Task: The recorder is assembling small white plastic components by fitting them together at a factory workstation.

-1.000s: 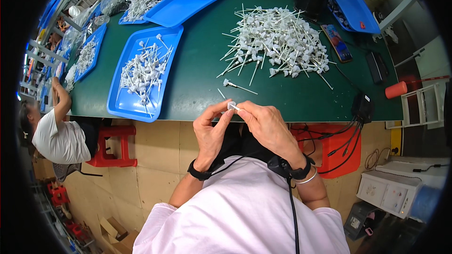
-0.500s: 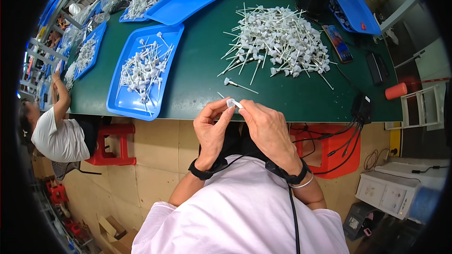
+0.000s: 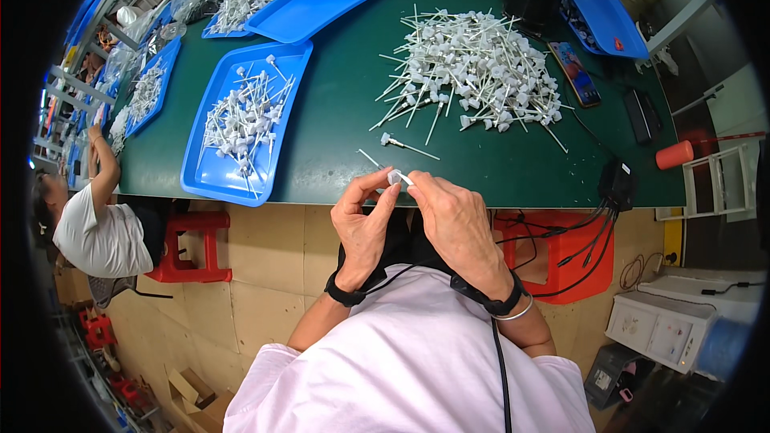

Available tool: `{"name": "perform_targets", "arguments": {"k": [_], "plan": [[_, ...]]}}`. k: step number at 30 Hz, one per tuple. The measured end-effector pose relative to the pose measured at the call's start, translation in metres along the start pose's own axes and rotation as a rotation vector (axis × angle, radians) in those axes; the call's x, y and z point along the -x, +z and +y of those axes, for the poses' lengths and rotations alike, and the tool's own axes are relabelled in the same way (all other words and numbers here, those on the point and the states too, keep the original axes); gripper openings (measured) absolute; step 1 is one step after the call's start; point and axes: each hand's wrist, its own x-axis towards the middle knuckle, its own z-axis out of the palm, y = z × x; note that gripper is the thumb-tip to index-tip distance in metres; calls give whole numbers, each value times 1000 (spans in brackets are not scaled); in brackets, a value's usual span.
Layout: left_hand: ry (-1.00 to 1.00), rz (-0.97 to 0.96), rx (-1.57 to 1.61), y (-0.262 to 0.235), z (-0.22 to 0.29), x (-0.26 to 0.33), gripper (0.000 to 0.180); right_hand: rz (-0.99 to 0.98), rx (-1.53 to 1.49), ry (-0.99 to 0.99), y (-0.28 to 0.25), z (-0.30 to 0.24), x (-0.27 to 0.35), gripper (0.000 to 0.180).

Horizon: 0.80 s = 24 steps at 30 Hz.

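Hands staying put since earlier, left hand (image 3: 362, 224) and right hand (image 3: 457, 220) fingers pinching small white part (image 3: 396, 178) near bench (image 3: 337, 112) edge; gripping tight, pushing straight.

Left hand (image 3: 365, 224) and right hand (image 3: 453, 220) are raised side by side, fingertips pinched together and touching, wrists bent, forearms angling outward below them.

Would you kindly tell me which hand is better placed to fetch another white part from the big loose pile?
Probably the right hand: the loose pile lies on its side, while the left hand sits nearer the blue tray.
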Motion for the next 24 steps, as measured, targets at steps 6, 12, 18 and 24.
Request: {"name": "perform_targets", "arguments": {"k": [6, 12, 18, 24], "plan": [[-116, -79, 104, -5, 1, -3, 26, 7, -69, -8, 0, 3, 0, 8], [-180, -119, 112, -10, 6, -4, 27, -46, -188, 34, -1, 10, -1, 12], [-180, -124, 195, -9, 8, -4, 22, -267, -427, 230, -6, 19, -6, 22], [-179, -95, 212, -5, 8, -2, 22, -439, -825, 377, -2, 35, -9, 27]]}}
